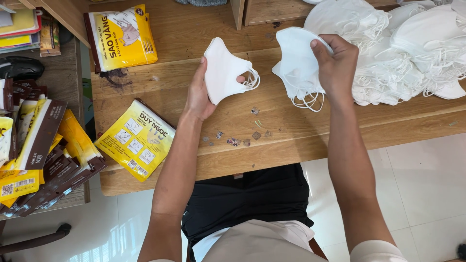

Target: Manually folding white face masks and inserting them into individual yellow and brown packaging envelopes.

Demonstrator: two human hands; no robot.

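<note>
The left hand [200,94] pinched a folded white mask [224,70] at frame centre, long axis upright, ear loops pointing right. The right hand [335,63] gripped a small mask stack [297,65]. Upper right, a large mask pile [407,53] remained unpacked; yellow pouches [136,145] lay left.

The heap of white masks [412,53] is cut off by the top and right edges. Part of the mask stack [298,65] is hidden behind the right hand [335,65]. The far-left packets [34,160] are cropped by the left edge, and the worktop [272,126] by the top and right edges.
</note>
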